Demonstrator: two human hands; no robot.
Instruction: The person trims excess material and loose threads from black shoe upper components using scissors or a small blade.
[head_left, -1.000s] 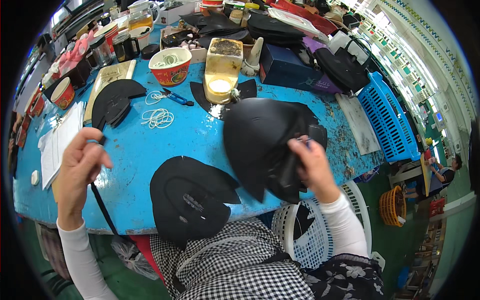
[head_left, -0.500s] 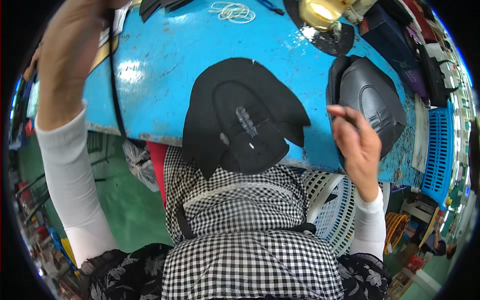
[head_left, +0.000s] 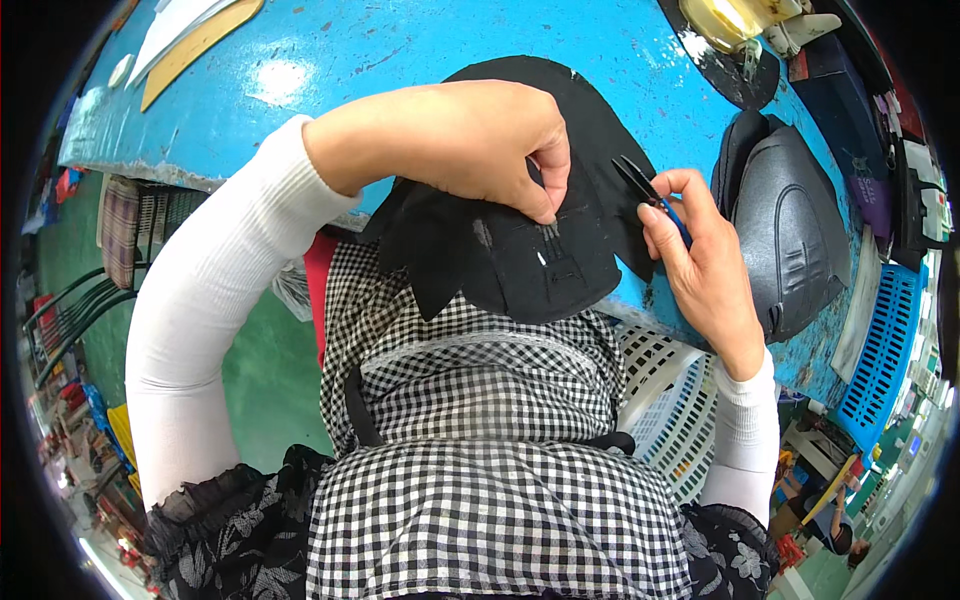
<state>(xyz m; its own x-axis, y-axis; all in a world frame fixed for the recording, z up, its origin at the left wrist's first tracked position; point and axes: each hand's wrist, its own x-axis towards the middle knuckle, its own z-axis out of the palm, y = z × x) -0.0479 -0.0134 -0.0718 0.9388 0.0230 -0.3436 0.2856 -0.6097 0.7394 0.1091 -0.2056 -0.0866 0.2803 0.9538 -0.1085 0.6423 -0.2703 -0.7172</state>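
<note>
A wide black cut piece [head_left: 545, 90], soft-looking and with notched lower edges, lies at the table's front edge and hangs over my apron. An oval seam and a small mark of grey strands show on it. My left hand [head_left: 480, 140] reaches over it from the left, thumb and finger pinched at those grey strands; I take them for thread ends. In my right hand [head_left: 700, 260] are blue-handled thread snips [head_left: 640, 185], their dark blades apart and pointing up-left above the piece's right edge. My fingertips hide part of the mark.
Right of my right hand lies a stack of shaped black padded pieces [head_left: 790, 220]. A yellowish container [head_left: 725, 20] sits on a dark pad at the back right. White sheets and a tan board [head_left: 200, 50] lie far left. Baskets, one white [head_left: 680, 420] and one blue [head_left: 880, 360], stand right.
My left hand has come down from the upper left onto the black piece. My right hand has left the black stack's edge and now shows the snips. The view has shifted.
</note>
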